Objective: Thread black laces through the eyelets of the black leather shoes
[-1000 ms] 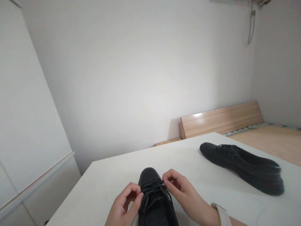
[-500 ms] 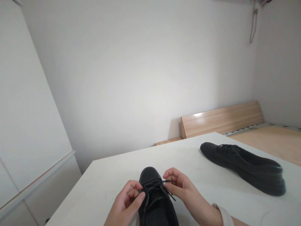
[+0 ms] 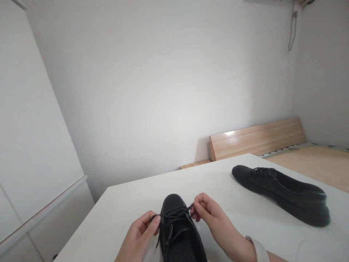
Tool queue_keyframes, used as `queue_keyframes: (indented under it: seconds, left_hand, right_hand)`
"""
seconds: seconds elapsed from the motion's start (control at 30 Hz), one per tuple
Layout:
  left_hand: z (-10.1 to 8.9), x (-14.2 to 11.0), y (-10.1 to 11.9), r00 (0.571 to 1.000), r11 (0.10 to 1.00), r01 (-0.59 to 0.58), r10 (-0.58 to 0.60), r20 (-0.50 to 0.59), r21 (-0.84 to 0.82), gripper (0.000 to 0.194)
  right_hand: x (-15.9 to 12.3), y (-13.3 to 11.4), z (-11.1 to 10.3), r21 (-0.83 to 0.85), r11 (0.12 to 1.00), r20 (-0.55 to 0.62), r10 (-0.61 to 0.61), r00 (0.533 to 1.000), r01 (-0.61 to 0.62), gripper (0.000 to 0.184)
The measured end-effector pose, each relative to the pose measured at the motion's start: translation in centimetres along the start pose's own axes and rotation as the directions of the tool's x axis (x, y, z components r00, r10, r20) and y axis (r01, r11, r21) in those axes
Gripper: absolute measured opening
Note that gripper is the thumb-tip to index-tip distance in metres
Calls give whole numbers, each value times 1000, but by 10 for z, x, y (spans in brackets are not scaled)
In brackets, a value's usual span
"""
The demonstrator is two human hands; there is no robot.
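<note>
A black lace-up shoe (image 3: pixel 173 202) sits on the white table with its toe pointing away from me; its heel runs out of view at the bottom. My left hand (image 3: pixel 140 231), left of the shoe, pinches one part of the black shoelace (image 3: pixel 173 216) between thumb and fingers. On the other side, my right hand (image 3: pixel 208 211) pinches another part of that lace near the toe. The lace stretches across the shoe between both hands, with a loose end hanging by my left fingers.
A second black shoe (image 3: pixel 280 193) lies at the right of the white table (image 3: pixel 120 203). Behind the table are a wooden headboard (image 3: pixel 259 138) and a bed surface (image 3: pixel 319 160). A white cabinet (image 3: pixel 32 127) stands at the left.
My hands have drawn slightly apart, the left one moving left. My right fingers have closed on the lace, which now runs tauter across the shoe.
</note>
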State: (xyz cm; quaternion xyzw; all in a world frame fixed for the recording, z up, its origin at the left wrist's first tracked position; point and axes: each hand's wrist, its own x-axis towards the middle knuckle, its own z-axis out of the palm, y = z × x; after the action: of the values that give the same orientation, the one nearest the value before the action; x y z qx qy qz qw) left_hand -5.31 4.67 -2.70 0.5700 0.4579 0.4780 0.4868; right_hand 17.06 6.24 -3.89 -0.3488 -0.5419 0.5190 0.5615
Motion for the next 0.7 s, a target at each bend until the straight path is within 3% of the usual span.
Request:
queue_keyframes:
  seconds: [0.07,0.3,0.57,0.7]
  left_hand:
    - [-1,1,0,999,996,-4,0,-51,-84,43]
    - [5,-3,5,999,922,20,-34,-28,-385,43]
    - [5,1,0,999,882,24,-40,-24,-470,42]
    - [3,-3,2,996,877,91,-84,35,-471,37]
  right_hand:
    - [0,-4,0,40,999,-9,-23,1000,23,52]
    - [-3,-12,-2,204,979,-109,41,993,-18,49]
    - [-5,-12,4,408,911,-59,97,994,-65,49]
    - [-7,-18,5,504,846,14,195,981,-176,48]
